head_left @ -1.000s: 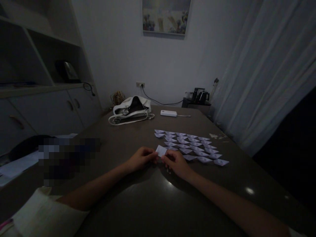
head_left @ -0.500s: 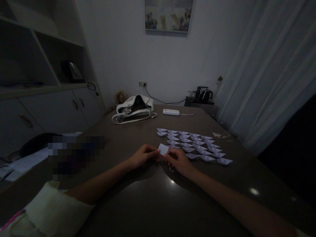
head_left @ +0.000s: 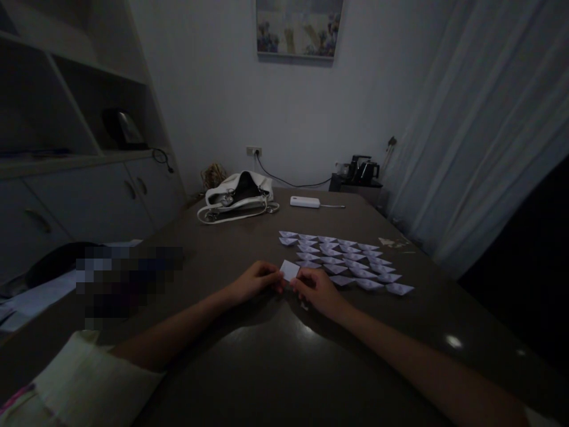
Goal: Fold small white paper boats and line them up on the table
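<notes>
Between my hands is a small folded piece of white paper (head_left: 290,270), raised a little over the dark table. My left hand (head_left: 258,281) pinches its left corner with thumb and fingers. On the opposite side, the thumb and fingertips of my right hand (head_left: 319,290) grip its lower right edge. The paper's underside and some fingertips are hidden. Just beyond and to the right of my right hand, several white folded paper boats (head_left: 355,264) sit in close rows.
A white handbag (head_left: 240,196) and a white power bank (head_left: 304,202) with a short cable lie towards the table's far end. Paper scraps (head_left: 393,242) are by the right edge. White sheets (head_left: 48,296) lie at the left. A dark coffee maker (head_left: 362,171) stands beyond the table.
Both hands keep their grip on the folded paper, with hardly any finger movement. The whole view shifts slightly one way and then back. The paper boats stay in their rows.
</notes>
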A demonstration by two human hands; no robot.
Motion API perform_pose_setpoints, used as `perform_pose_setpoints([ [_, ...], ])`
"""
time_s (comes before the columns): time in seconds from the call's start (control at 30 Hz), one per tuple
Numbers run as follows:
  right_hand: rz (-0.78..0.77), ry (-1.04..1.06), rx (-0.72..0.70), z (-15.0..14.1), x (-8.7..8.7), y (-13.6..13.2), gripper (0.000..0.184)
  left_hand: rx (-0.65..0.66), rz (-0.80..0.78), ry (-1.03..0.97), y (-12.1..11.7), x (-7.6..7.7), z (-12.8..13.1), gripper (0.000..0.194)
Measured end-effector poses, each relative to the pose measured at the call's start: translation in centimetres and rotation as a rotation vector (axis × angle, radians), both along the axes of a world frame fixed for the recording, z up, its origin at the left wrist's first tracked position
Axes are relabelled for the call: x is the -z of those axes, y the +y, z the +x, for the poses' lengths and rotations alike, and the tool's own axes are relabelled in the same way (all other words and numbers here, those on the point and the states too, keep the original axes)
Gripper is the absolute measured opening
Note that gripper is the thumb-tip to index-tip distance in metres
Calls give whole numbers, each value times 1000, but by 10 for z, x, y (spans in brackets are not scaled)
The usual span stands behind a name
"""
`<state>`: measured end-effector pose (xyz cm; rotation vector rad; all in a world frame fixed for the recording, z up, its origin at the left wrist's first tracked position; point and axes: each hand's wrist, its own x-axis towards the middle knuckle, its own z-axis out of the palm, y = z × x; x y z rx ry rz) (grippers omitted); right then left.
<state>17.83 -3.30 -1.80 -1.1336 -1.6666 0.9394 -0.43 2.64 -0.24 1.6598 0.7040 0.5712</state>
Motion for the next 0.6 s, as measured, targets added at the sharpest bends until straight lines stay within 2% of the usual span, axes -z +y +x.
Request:
perform_pose_setpoints([
  [0.43, -29, -24, 50, 2, 2, 3, 19, 26, 146, 70, 2, -1, -1, 28],
  [0.6, -19, -38, 50, 2, 3, 3, 20, 25, 148, 77, 2, 1, -1, 28],
])
